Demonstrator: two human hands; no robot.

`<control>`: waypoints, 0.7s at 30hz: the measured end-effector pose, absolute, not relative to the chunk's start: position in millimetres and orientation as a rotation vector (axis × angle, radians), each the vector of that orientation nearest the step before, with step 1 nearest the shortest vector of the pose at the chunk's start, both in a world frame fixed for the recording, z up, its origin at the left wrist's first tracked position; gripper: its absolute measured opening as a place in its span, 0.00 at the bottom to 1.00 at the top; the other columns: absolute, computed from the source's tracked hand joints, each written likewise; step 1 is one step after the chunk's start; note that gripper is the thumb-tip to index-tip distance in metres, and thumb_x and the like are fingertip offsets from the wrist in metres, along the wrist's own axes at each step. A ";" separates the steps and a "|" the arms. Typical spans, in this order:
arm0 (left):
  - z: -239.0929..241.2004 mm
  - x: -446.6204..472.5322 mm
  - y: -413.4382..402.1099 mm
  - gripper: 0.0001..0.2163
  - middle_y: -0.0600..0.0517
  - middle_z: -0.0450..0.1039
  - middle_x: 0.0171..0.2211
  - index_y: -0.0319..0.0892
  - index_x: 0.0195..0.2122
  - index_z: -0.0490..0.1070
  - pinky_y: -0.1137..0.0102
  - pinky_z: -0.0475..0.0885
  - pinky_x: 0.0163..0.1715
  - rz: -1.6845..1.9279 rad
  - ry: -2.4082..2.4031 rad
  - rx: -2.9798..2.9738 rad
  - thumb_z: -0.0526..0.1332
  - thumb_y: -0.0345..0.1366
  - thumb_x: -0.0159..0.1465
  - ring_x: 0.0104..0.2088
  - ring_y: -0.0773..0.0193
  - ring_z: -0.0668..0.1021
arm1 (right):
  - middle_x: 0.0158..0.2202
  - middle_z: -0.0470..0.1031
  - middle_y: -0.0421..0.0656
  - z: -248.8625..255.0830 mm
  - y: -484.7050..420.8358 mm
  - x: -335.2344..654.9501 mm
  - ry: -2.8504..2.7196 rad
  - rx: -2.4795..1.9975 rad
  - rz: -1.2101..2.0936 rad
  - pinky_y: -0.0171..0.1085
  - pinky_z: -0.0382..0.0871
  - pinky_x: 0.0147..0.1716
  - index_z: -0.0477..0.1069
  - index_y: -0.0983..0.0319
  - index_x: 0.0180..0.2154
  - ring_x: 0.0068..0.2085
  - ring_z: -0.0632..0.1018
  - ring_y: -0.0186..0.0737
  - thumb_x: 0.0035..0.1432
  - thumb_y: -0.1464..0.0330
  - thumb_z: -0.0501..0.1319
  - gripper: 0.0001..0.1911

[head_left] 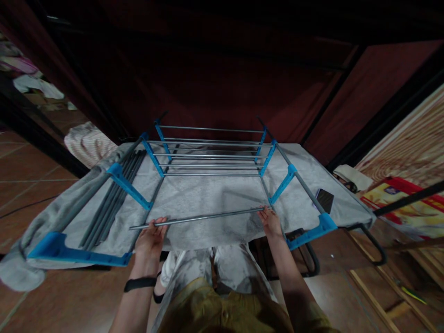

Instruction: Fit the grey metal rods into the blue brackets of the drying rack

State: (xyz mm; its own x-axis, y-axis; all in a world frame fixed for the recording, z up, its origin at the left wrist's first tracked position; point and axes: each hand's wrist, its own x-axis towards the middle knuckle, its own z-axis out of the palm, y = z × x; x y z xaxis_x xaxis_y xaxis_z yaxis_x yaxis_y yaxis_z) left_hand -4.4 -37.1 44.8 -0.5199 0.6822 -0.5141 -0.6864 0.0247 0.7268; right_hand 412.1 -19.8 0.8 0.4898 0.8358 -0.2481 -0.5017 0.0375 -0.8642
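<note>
A thin grey metal tube [208, 216] lies crosswise in front of me, held up between both hands. My left hand [152, 235] is closed around it near its left end, which sticks out past the fingers. At the tube's right end, my right hand [269, 221] pinches it beside the right side of a rack. The rack [213, 156] has grey side poles, blue plastic brackets and several cross tubes fitted at its far part. A near-left blue bracket [81, 252] and a near-right blue bracket [312, 231] have no tube between them.
Several loose grey tubes [113, 199] lie on the cloth-covered table [208, 192] at left. A dark phone [324, 200] rests at right. A red and yellow box [405, 206] stands beyond the table, and wooden strips [373, 300] lie on the floor.
</note>
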 end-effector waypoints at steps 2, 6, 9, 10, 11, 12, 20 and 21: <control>44.1 -0.9 -38.0 0.11 0.53 0.78 0.30 0.40 0.32 0.69 0.70 0.79 0.41 1.711 1.251 0.034 0.53 0.23 0.69 0.36 0.66 0.82 | 0.30 0.78 0.38 -1.8 -20.6 413.8 -0.350 -1.139 1.061 0.48 0.79 0.42 0.65 0.56 0.30 0.36 0.81 0.41 0.48 0.63 0.69 0.13; 48.6 7.5 -38.7 0.08 0.52 0.79 0.31 0.40 0.33 0.69 0.69 0.79 0.42 1.703 1.233 0.069 0.56 0.24 0.68 0.37 0.64 0.82 | 0.32 0.79 0.36 -4.4 -26.3 418.3 -0.323 -1.147 1.036 0.45 0.79 0.41 0.64 0.56 0.37 0.36 0.81 0.39 0.49 0.66 0.68 0.15; 53.9 13.7 -38.9 0.08 0.51 0.79 0.31 0.39 0.33 0.70 0.68 0.80 0.41 1.715 1.218 0.087 0.57 0.24 0.68 0.36 0.63 0.83 | 0.32 0.79 0.35 -3.6 -32.8 421.2 -0.313 -1.141 1.021 0.41 0.79 0.40 0.64 0.55 0.39 0.36 0.82 0.37 0.45 0.69 0.68 0.19; 55.5 15.5 -39.1 0.07 0.50 0.79 0.31 0.39 0.33 0.70 0.68 0.80 0.41 1.718 1.212 0.088 0.57 0.24 0.68 0.36 0.63 0.83 | 0.31 0.79 0.35 -3.4 -34.8 422.2 -0.314 -1.140 1.025 0.41 0.79 0.39 0.64 0.56 0.39 0.35 0.82 0.37 0.44 0.69 0.69 0.19; 56.7 17.3 -39.4 0.07 0.50 0.79 0.32 0.39 0.34 0.71 0.68 0.80 0.41 1.722 1.200 0.087 0.58 0.24 0.68 0.35 0.63 0.83 | 0.31 0.79 0.35 -3.6 -36.5 423.3 -0.315 -1.141 1.027 0.40 0.79 0.37 0.65 0.56 0.38 0.34 0.82 0.37 0.44 0.69 0.69 0.19; 57.7 19.0 -39.8 0.06 0.49 0.79 0.32 0.39 0.34 0.70 0.69 0.79 0.40 1.727 1.189 0.081 0.58 0.24 0.68 0.35 0.64 0.83 | 0.31 0.79 0.35 -4.4 -38.0 424.7 -0.320 -1.140 1.031 0.40 0.79 0.37 0.65 0.56 0.37 0.33 0.82 0.37 0.43 0.68 0.69 0.18; 62.7 27.1 -43.8 0.05 0.48 0.80 0.34 0.40 0.39 0.71 0.68 0.80 0.39 1.759 1.120 0.110 0.65 0.26 0.63 0.36 0.63 0.83 | 0.29 0.79 0.38 -29.2 -43.6 444.2 -0.295 -1.148 0.932 0.40 0.80 0.33 0.69 0.58 0.36 0.31 0.81 0.38 0.38 0.71 0.72 0.20; 63.2 27.5 -44.1 0.06 0.48 0.80 0.34 0.40 0.39 0.71 0.68 0.80 0.39 1.758 1.114 0.121 0.65 0.26 0.63 0.36 0.62 0.83 | 0.29 0.78 0.38 -31.6 -44.1 446.0 -0.307 -1.157 0.925 0.41 0.81 0.33 0.69 0.58 0.35 0.29 0.80 0.37 0.39 0.70 0.72 0.19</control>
